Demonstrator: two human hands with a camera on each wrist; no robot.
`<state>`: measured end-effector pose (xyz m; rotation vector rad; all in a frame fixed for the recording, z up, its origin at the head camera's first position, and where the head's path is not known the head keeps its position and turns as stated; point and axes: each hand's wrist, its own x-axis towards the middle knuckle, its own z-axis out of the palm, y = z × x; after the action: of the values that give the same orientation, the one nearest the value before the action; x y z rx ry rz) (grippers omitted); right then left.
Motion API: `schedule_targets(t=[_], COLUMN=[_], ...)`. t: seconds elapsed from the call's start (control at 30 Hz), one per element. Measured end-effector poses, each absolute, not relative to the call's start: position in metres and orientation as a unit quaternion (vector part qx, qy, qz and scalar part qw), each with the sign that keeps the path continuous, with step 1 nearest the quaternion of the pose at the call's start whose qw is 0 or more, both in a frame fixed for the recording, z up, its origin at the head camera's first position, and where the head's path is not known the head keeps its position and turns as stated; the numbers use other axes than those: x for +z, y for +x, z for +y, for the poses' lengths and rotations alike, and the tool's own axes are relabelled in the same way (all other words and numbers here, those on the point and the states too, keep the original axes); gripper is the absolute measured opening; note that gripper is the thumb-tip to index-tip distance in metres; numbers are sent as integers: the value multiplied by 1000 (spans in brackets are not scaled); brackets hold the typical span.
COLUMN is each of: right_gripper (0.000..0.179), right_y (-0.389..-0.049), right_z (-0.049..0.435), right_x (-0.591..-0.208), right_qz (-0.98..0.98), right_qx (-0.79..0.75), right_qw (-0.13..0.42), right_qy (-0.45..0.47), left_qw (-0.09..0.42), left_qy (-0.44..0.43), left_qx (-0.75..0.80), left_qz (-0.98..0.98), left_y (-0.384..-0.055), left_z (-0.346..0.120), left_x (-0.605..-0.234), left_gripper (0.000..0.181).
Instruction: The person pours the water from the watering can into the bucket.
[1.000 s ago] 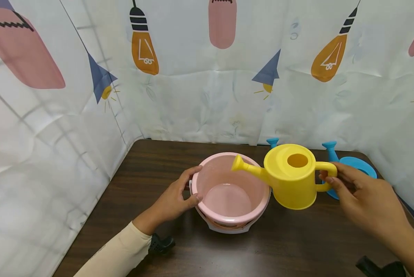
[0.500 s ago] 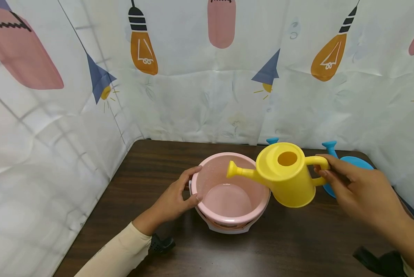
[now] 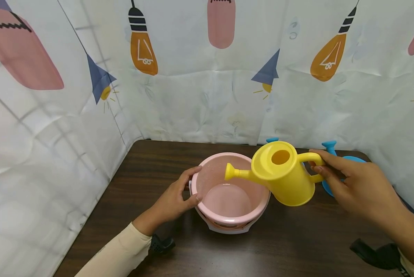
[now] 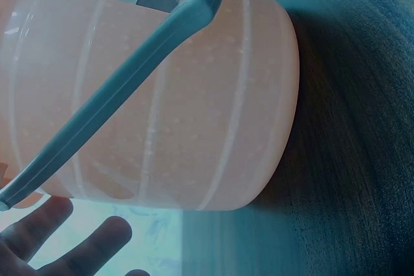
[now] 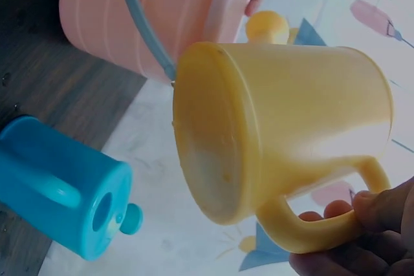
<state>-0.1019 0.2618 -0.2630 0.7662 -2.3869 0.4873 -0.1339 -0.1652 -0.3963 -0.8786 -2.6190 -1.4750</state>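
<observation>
A pink bucket (image 3: pixel 229 221) stands upright on the dark wooden table, with a little liquid seeming to glint at its bottom. My left hand (image 3: pixel 172 200) holds its left rim, thumb and forefinger tips over the edge; fingers (image 4: pixel 97 244) also show beside its wall in the left wrist view. A yellow watering can (image 3: pixel 293 188) is held off the table, tipped left, its spout above the bucket's inside. My right hand (image 3: pixel 359 184) grips its handle (image 5: pixel 317 227). No stream from the spout can be made out.
Behind my right hand is a blue watering can (image 3: pixel 354 158). Another blue spout (image 3: pixel 272 140) shows behind the yellow can, which hides the rest. The bucket's pale handle (image 4: pixel 123 88) hangs down its side. A printed cloth (image 3: pixel 207 104) backs the table.
The yellow watering can has shifted slightly left and tilted further, its spout end now lower over the bucket. My right hand moved with it. The left hand and bucket stayed put.
</observation>
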Motion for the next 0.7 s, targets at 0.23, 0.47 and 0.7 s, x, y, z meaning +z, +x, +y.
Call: schedule_targets(t=[0.23, 0.47, 0.7], right_gripper=[35, 44, 42], right_y=[-102, -102, -102], right_z=[258, 254, 253], right_x=[-261, -258, -257], right_qz=[-896, -903, -900], right_qx=[179, 183, 186], right_qw=[290, 275, 281], right_qy=[285, 276, 277], left_qw=[7, 5, 5], left_qy=[-282, -280, -278], left_qx=[-471, -471, -470], left_qz=[-836, -836, -838], left_y=[-134, -134, -134], left_z=[-165, -165, -165], left_x=[-397, -397, -397], left_gripper=[74, 74, 73])
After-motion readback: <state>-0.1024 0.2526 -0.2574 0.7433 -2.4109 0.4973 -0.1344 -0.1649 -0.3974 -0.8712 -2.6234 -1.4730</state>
